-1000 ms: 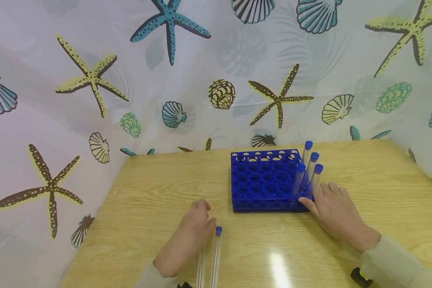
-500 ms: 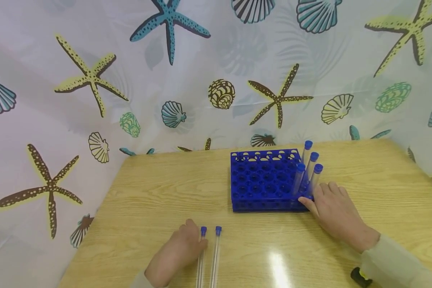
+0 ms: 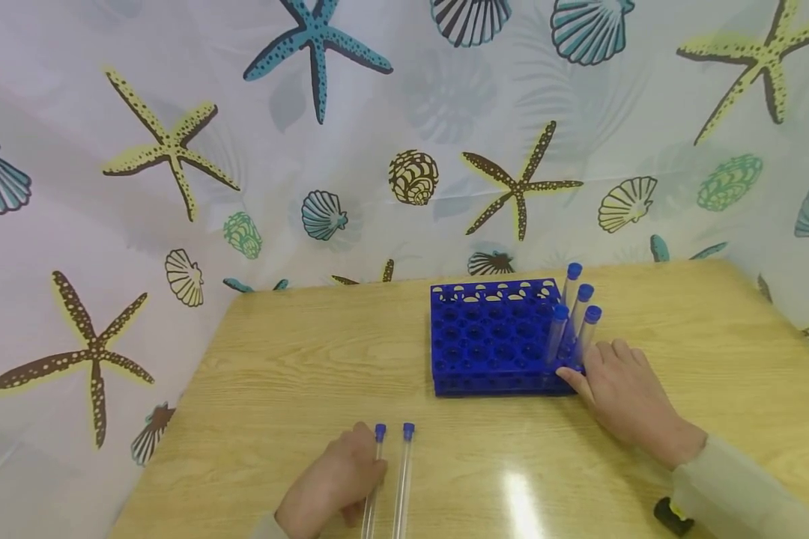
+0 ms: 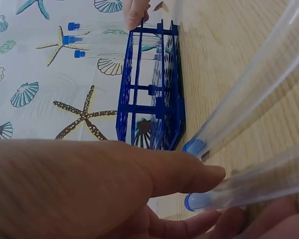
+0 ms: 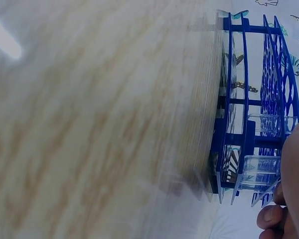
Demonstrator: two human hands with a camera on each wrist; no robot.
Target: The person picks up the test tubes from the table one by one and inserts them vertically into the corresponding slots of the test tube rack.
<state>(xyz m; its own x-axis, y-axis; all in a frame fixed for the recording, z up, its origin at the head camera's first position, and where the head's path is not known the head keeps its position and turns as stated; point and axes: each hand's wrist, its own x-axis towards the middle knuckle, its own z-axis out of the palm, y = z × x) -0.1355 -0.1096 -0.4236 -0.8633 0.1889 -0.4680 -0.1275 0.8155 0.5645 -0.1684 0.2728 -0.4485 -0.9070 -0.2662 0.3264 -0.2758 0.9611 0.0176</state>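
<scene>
On the table in the head view lie two clear test tubes with blue caps. My left hand (image 3: 335,479) pinches the left test tube (image 3: 370,513) just below its cap; in the left wrist view the thumb (image 4: 189,174) lies on one side of it and the fingers on the other. Beside it, apart from the hand, lies the second test tube (image 3: 402,479). My right hand (image 3: 630,393) grips the right end of the blue test tube rack (image 3: 492,383), thumb at its front corner. Several capped tubes (image 3: 588,335) stand upright in the rack's right end.
A pale wood-grain table (image 3: 297,352) bears everything. Behind and to the left hangs a white cloth (image 3: 357,135) printed with starfish and shells. A small black and yellow object (image 3: 674,516) sits under the right sleeve.
My left hand has come back toward me, uncovering the left tube's cap, and has closed on that tube, whose near end has shifted slightly left. My right hand has stayed on the rack.
</scene>
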